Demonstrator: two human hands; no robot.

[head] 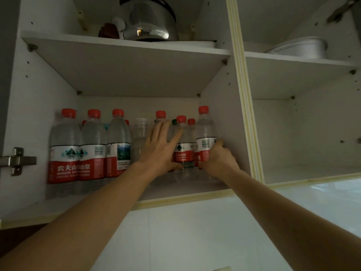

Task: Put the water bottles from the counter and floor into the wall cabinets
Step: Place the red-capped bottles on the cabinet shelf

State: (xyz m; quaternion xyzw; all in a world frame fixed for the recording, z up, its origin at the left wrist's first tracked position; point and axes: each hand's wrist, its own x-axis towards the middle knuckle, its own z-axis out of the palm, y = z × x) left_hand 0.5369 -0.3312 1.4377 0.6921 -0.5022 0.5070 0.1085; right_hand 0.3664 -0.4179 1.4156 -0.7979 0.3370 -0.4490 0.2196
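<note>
Several clear water bottles with red caps and red-and-white labels stand on the lower shelf [185,190] of the open left wall cabinet. Three large ones [65,153] line the front left, and a clear bottle with a pale cap [139,137] stands behind them. My left hand [161,147] reaches in with fingers straight and spread, touching a small red-capped bottle [182,151] and the bottles behind it. My right hand [217,157] grips the lower part of the rightmost bottle [205,137], which stands upright next to the cabinet's right wall.
A steel kettle [150,20] and a dark brown object [109,30] sit on the upper left shelf. The right cabinet holds a metal basin [300,47] on its upper shelf; no objects show on its lower shelf [304,173]. A door hinge [16,160] juts out at far left.
</note>
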